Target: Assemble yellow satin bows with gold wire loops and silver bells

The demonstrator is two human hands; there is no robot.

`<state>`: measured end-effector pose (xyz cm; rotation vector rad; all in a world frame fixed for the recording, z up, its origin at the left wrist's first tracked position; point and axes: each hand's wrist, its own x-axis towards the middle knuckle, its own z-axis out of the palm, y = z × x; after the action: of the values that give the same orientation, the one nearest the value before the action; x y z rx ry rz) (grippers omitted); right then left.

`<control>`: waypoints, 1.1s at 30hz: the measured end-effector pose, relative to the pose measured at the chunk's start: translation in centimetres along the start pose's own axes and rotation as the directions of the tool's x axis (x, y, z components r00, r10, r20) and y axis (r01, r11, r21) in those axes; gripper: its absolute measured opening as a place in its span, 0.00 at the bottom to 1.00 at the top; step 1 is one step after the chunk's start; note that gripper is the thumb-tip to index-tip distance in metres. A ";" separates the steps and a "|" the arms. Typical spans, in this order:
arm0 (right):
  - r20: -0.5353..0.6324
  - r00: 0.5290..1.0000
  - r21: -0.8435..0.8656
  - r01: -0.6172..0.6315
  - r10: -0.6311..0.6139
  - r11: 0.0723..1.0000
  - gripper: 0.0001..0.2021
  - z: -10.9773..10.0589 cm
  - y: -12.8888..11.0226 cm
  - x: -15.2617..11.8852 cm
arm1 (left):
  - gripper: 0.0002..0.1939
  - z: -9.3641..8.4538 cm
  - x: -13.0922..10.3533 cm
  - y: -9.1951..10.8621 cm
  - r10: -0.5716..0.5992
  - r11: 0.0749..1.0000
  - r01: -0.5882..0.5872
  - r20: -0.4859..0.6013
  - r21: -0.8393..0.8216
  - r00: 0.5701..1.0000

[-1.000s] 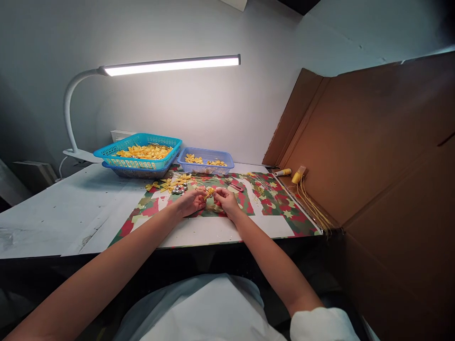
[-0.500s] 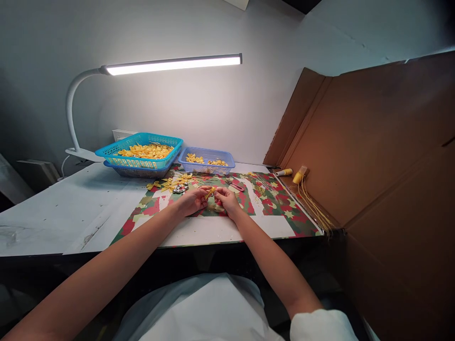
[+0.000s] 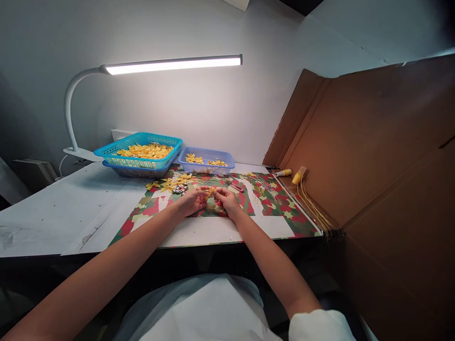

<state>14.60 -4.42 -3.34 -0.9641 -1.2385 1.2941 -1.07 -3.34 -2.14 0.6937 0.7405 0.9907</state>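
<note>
One small yellow bow-like piece [image 3: 212,190] is pinched between the fingertips of the left hand [image 3: 194,201] and the right hand [image 3: 227,199], over a patterned sheet [image 3: 273,208] on the white surface [image 3: 53,208]. It looks light, soft, easily creased and perhaps slippery, so its narrow middle seems the best hold. Half a second earlier it showed as a slanted strip; now it looks turned, the hands barely moved.
</note>
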 end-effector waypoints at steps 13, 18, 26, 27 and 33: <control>-0.052 0.998 -0.003 0.017 -0.017 1.000 0.19 -0.4 0.5 0.3 | 0.13 0.1 0.4 -0.2 0.082 0.997 -0.082 -0.087 0.011 0.993; -0.038 0.999 -0.047 0.033 -0.035 0.998 0.20 -0.1 0.7 0.6 | 0.14 0.3 0.5 -0.3 0.110 0.993 -0.104 -0.115 0.064 0.987; -0.260 0.932 -0.230 0.195 -0.254 0.953 0.09 -0.1 0.2 0.0 | 0.16 0.2 0.5 -0.4 0.305 0.938 -0.264 -0.167 0.226 0.938; -0.255 0.901 -0.318 0.265 -0.351 0.910 0.07 0.0 0.1 -0.2 | 0.16 0.1 0.5 -0.4 0.348 0.918 -0.298 -0.172 0.262 0.922; 0.029 0.738 -0.752 0.461 -0.674 0.472 0.02 1.4 0.1 -1.2 | 0.14 0.1 0.3 -0.9 0.593 0.724 -0.477 -0.098 0.498 0.799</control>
<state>13.33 -5.76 -3.42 -1.0623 -1.6938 0.0596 -0.42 -3.43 -2.84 1.2608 1.0412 1.4861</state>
